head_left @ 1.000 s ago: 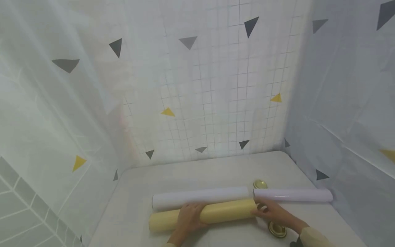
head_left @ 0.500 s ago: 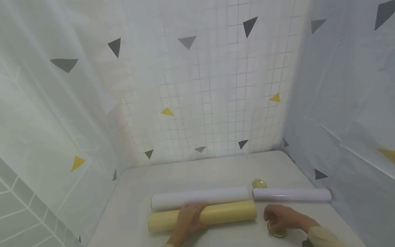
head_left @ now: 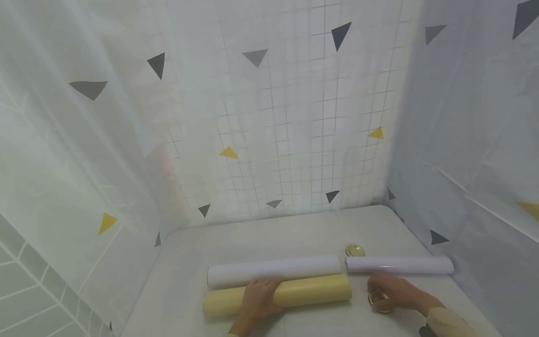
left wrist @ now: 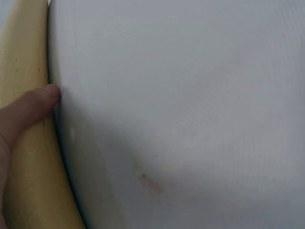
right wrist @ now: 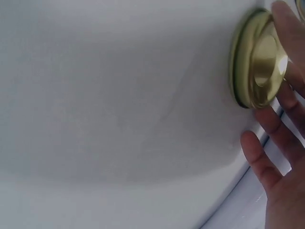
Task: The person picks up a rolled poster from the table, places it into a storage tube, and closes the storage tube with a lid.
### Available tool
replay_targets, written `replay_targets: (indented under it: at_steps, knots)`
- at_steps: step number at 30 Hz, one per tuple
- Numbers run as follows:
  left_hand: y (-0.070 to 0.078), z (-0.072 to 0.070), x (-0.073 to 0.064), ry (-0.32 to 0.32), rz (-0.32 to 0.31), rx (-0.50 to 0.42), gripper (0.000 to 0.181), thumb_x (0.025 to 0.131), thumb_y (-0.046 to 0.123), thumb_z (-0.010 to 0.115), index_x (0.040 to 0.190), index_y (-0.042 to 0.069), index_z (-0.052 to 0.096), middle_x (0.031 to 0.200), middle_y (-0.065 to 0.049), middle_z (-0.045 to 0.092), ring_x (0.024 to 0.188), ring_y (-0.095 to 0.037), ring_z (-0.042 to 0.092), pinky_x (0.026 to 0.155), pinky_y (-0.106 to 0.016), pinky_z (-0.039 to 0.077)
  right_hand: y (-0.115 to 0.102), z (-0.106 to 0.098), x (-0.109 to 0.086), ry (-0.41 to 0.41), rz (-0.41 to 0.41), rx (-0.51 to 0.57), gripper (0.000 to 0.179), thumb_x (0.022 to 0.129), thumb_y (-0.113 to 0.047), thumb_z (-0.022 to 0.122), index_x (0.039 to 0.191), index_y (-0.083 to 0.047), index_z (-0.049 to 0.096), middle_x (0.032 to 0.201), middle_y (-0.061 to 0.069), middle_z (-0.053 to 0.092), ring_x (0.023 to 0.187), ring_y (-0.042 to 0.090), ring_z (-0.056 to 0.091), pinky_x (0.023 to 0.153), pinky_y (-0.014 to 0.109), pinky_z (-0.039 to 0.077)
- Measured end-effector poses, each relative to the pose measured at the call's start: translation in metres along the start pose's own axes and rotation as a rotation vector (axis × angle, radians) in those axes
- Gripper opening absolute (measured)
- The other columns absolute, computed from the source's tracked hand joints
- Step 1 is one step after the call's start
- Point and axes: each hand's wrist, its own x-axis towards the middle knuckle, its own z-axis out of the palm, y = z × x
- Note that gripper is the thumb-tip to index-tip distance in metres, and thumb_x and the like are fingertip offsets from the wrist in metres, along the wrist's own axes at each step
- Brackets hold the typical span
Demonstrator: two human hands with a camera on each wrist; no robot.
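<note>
Gripping the yellow tube [head_left: 313,290] left of its middle, the left hand [head_left: 258,299] lays its fingers over the top with the thumb along the near side. That tube lies lengthwise on the white table [head_left: 252,236]. Just behind it, nearly parallel, lies a white tube [head_left: 278,269]; I cannot tell whether the two touch. Beyond the yellow tube's right end a spare gold lid [head_left: 355,250] rests on the table. Just right of that same end, the right hand [head_left: 397,292] pinches another gold lid [right wrist: 262,67], tilted, between thumb and fingers. Behind and right of the yellow tube lies a glossy pale tube [head_left: 404,265].
</note>
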Motion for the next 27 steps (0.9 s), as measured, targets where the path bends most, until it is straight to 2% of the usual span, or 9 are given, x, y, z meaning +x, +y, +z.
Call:
replay_targets:
  at_steps: [3,8,14,21,27]
  knots:
    - [0.0,0.001,-0.001,0.002,0.001,-0.006,0.081,0.053,0.062,0.091,0.123,0.03,0.067,0.11,0.016,0.077,0.1,-0.006,0.072,0.09,-0.03,0.055,0.002,0.0,-0.001,0.022,-0.03,-0.014,0.04,0.077,-0.047,0.085,0.101,-0.024,0.062,0.095,-0.013,0.058,0.082,-0.005,0.047,0.068,0.022,0.045]
    - [0.0,0.001,-0.001,0.01,-0.001,-0.013,0.08,0.053,0.06,0.092,0.123,0.03,0.066,0.11,0.015,0.077,0.1,-0.007,0.072,0.089,-0.031,0.055,0.007,-0.004,-0.003,0.027,-0.077,-0.033,0.05,0.072,-0.047,0.088,0.107,-0.023,0.062,0.104,-0.012,0.059,0.09,-0.004,0.052,0.076,0.024,0.051]
    - [0.001,-0.001,0.0,-0.034,-0.037,-0.012,0.08,0.056,0.062,0.09,0.125,0.032,0.065,0.113,0.017,0.076,0.102,-0.007,0.071,0.086,-0.03,0.053,0.011,-0.004,-0.003,0.137,-0.184,-0.115,0.051,0.07,-0.037,0.09,0.11,-0.016,0.065,0.106,-0.006,0.062,0.093,0.002,0.056,0.08,0.029,0.053]
    - [0.002,-0.003,0.0,-0.058,-0.05,-0.018,0.079,0.057,0.062,0.09,0.126,0.033,0.064,0.116,0.018,0.076,0.104,-0.008,0.071,0.086,-0.03,0.052,0.008,0.004,-0.002,0.215,-0.153,-0.194,0.051,0.071,-0.035,0.09,0.112,-0.014,0.068,0.118,0.006,0.066,0.105,0.018,0.064,0.092,0.041,0.057]
    - [0.002,-0.002,-0.001,-0.033,-0.047,-0.024,0.08,0.056,0.063,0.09,0.126,0.034,0.064,0.115,0.019,0.075,0.103,-0.007,0.071,0.085,-0.029,0.052,0.003,0.003,-0.001,0.174,-0.06,-0.194,0.056,0.07,-0.038,0.09,0.114,-0.013,0.068,0.127,0.01,0.067,0.112,0.03,0.065,0.098,0.048,0.055]
